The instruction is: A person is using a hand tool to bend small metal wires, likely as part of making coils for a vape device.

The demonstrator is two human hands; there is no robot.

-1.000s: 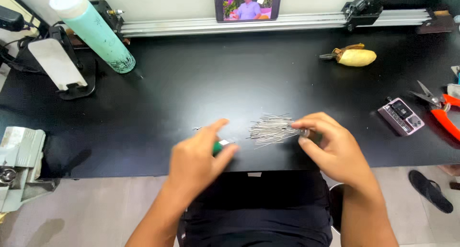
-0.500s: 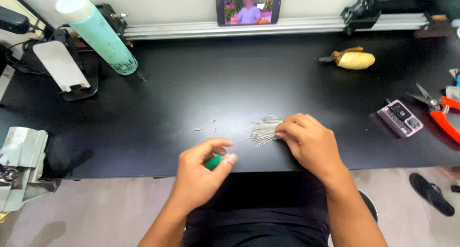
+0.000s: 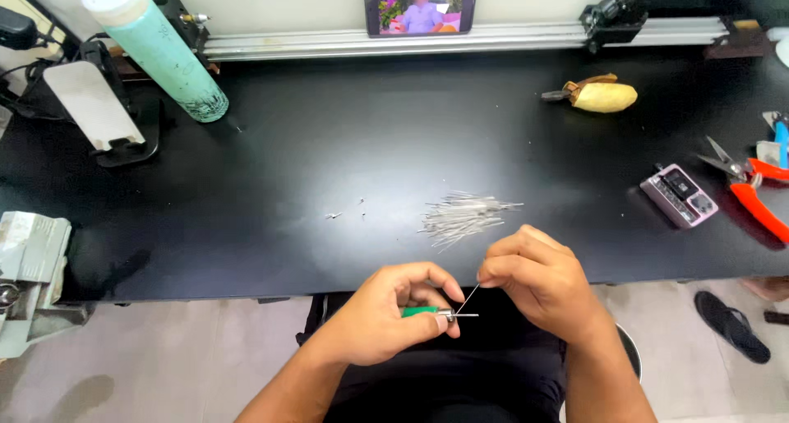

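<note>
Left hand grips 1 green tool, right hand 1 wire.

A black bench is seen, spanning the view. A loose pile of thin metal pins is spread near its front edge, with a few tiny bits scattered to one side. A teal bottle is stood at the back corner beside a stand with a pale plate. A yellow-handled tool, a small grey device and red-handled snips are laid toward the other end.
</note>
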